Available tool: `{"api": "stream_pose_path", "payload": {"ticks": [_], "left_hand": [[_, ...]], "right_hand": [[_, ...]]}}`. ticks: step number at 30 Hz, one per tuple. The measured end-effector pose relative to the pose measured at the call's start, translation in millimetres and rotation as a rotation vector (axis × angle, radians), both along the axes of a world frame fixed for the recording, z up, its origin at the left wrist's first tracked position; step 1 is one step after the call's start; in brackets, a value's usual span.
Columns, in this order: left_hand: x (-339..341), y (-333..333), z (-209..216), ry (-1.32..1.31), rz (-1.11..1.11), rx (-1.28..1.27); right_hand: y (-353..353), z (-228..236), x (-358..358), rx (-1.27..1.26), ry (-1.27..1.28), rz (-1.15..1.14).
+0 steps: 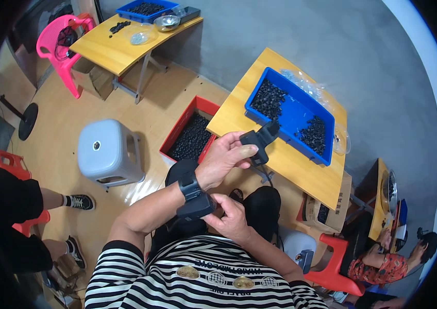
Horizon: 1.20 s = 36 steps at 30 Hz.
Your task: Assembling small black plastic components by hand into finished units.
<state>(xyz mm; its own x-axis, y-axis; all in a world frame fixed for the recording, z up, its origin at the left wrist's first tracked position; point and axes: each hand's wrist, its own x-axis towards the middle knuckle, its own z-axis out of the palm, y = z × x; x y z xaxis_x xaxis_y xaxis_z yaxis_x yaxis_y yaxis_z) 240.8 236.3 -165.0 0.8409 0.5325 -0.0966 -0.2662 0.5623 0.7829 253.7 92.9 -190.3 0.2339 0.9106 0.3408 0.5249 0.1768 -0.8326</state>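
My left hand [223,157] reaches forward over my lap. Its thumb and fingers grip a small black box-shaped device with a strap [261,142], and a dark cable hangs from it. Around my left wrist runs a black band [190,186], and a black box-shaped wrist device [196,207] sits on it. My right hand [230,220] is bent in close to my body, thumb and fingers closed against the end of that wrist device. Part of the right fingers is hidden behind it.
Ahead right, a wooden table [321,184] bears a blue tray [301,108] of small black parts. A red crate [168,142] of similar parts stands left of it. A grey stool [104,149] stands left. People sit at far right and stand at left.
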Motion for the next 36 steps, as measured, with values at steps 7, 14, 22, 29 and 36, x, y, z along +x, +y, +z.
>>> {"api": "stream_pose_path", "payload": {"ticks": [7,14,22,29,36], "left_hand": [[-12,1,4,-0.019,-0.085,-0.068],[-13,-9,4,0.019,-0.093,0.074],[-16,-9,0,-0.049,-0.199,-0.061],[-12,-14,-5,-0.04,-0.277,-0.095],[-11,-29,13,0.011,-0.341,0.106]], "right_hand": [[-24,22,48,0.142,0.074,-0.304],[-32,22,62,0.295,0.294,-0.471],[-48,20,88,0.189,0.316,-0.544],[-50,24,90,0.194,-0.043,-0.445],[-36,12,90,0.069,-0.064,-0.423]]}}
